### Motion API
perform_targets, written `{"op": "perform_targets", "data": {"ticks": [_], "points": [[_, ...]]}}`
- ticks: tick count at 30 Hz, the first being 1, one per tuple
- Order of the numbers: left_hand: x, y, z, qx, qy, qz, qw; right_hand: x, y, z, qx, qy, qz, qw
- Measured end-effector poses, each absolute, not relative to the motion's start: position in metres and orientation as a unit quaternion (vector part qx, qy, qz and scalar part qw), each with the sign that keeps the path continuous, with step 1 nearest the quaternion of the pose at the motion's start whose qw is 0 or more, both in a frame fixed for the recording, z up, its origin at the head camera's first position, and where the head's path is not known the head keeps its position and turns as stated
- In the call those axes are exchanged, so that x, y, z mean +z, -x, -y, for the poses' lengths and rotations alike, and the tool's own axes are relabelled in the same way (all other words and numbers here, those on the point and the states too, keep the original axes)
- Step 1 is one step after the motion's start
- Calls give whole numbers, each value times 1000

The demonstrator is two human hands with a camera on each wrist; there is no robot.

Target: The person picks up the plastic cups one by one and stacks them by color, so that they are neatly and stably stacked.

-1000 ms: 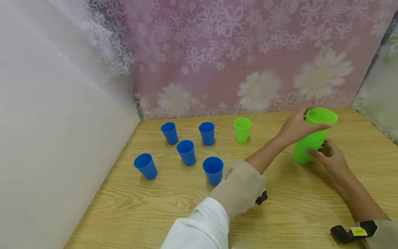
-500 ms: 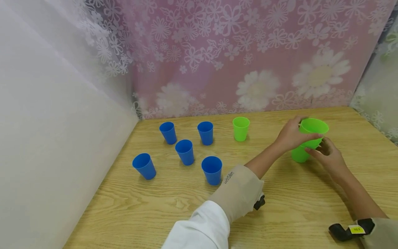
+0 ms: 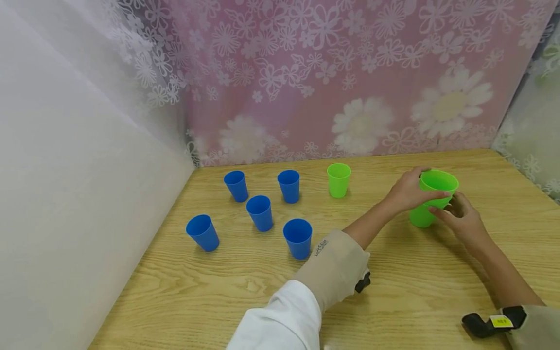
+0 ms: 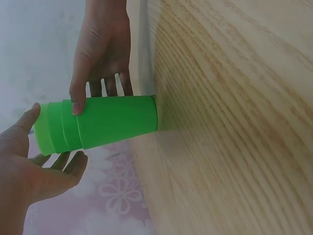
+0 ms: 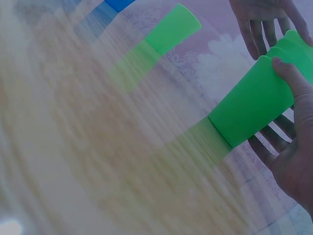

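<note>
A stack of nested green plastic cups [image 3: 422, 217] stands upright on the wooden table at the right. Around the upper rim of the topmost cup, my left hand [image 3: 406, 191] grips with the thumb on the near side and fingers behind. My right hand [image 3: 464, 223] holds the lowest cup near its rim, thumb in front. In the left wrist view, several close-set rims show on the green stack [image 4: 117, 120], whose base meets the table. The right wrist view has my right hand [image 5: 296, 147] around the lower cup and my left hand [image 5: 264, 22] at the top.
A single green cup [image 3: 339, 181] stands upright left of the stack. Several blue cups [image 3: 260, 214] are spread over the table's left half, one blue cup [image 3: 298, 239] close to my left forearm. A flowered pink curtain [image 3: 306, 97] hangs behind the table [image 3: 227, 291].
My left hand has lowered the top green cup into the stack, so less of it stands above the lower rims. My right hand has kept its hold on the lowest cup.
</note>
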State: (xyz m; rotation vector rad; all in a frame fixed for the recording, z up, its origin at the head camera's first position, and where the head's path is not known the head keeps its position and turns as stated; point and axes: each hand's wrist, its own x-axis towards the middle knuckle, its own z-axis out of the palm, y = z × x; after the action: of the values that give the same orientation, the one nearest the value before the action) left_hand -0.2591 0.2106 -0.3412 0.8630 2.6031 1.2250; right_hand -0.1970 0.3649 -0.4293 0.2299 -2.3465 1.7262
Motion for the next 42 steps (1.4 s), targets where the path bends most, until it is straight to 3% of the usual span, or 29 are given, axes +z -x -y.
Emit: {"op": "perform_targets", "data": {"ticks": [9,28,42], "points": [[-331,267,-199,387,-307,-862,115,-428,196,-365,584,-74,802,101],[-270,313,-122,391,-309,-864,67,-428,195,-365,571,-62,812,104],[-268,344,-47,393,-314,-860,83,-430,196,-365,584,-74,802,106]]}}
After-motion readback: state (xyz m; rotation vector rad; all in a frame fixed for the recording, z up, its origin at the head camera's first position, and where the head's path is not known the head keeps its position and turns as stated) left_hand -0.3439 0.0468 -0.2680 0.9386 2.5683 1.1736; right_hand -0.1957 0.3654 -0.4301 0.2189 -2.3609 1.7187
